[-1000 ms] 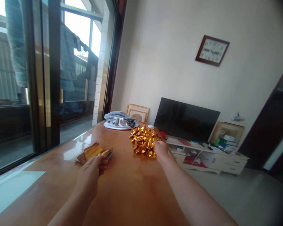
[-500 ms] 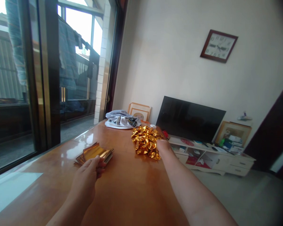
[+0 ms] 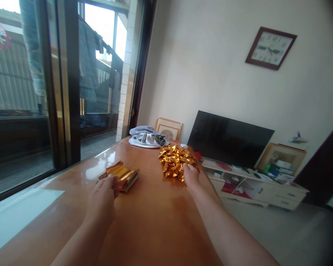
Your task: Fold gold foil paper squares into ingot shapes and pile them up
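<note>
Gold foil paper (image 3: pixel 123 173) lies in a loose stack on the left half of the wooden table (image 3: pixel 150 221). At the stack's near left edge, my left hand (image 3: pixel 105 190) has its thumb and fingers closed on the paper. Farther off stands a heap of folded shiny gold foil pieces (image 3: pixel 174 160). My right hand (image 3: pixel 191 175), fingers curled, is at the heap's near right side and seems to touch it. Its fingertips are turned away, so whatever they hold is hidden.
Folded grey-white cloth (image 3: pixel 145 138) rests at the table's far end, near picture frames (image 3: pixel 169 127). Beyond the right table edge are a television (image 3: pixel 229 138) and a white cabinet (image 3: pixel 272 190). A glass sliding door (image 3: pixel 69 92) runs along the left.
The view has swung slightly right. My left hand has shifted left along the foil stack, covering its left edge. My right hand has come a little left and nearer, at the heap's front side.
</note>
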Demonstrator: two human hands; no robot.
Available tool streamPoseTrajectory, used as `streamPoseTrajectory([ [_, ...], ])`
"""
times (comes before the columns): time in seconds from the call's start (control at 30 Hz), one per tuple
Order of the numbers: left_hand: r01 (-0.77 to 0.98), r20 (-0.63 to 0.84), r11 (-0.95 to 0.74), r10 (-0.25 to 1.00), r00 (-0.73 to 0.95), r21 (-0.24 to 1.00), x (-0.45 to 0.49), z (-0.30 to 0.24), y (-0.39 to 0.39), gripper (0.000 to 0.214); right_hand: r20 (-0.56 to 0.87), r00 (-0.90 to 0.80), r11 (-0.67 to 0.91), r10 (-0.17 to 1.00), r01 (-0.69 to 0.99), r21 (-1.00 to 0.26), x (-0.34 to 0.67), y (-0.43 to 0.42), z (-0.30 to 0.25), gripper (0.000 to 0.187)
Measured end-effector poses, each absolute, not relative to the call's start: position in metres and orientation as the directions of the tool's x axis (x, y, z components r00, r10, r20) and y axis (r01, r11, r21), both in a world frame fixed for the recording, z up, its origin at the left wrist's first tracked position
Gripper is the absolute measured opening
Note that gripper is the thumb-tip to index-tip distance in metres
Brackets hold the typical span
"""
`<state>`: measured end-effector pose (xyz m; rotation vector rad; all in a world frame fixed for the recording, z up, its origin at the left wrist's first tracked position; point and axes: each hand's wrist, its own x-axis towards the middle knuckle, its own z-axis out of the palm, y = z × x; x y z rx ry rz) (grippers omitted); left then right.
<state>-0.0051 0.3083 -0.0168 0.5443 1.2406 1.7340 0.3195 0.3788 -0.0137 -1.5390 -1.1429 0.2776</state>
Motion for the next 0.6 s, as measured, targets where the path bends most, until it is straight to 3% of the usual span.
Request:
streamPoseTrajectory([
  [0.2,-0.403,-0.219,-0.063,0.758,-0.615,0.913,-0.017,-0.029,0.321,0.028,0.346,0.155,0.236,0.925,0.479,-0.845,0.242,0.364,-0.026,0.039],
  [0.47,-0.460,-0.274,-0.068,0.724,-0.633,0.885,-0.014,-0.021,0.315,0.026,0.393,-0.134,0.393,0.910,0.581,-0.713,0.163,0.342,-0.019,0.018],
  [0.5,-0.462,-0.273,-0.072,0.723,-0.635,0.884,-0.014,-0.020,0.315,0.026,0.418,-0.163,0.425,0.894,0.608,-0.671,0.156,0.338,-0.015,0.019],
  [0.6,-0.472,-0.268,-0.091,0.723,-0.637,0.877,-0.015,-0.019,0.314,0.025,0.505,-0.383,0.573,0.773,0.763,-0.298,0.137,0.328,-0.005,0.023],
])
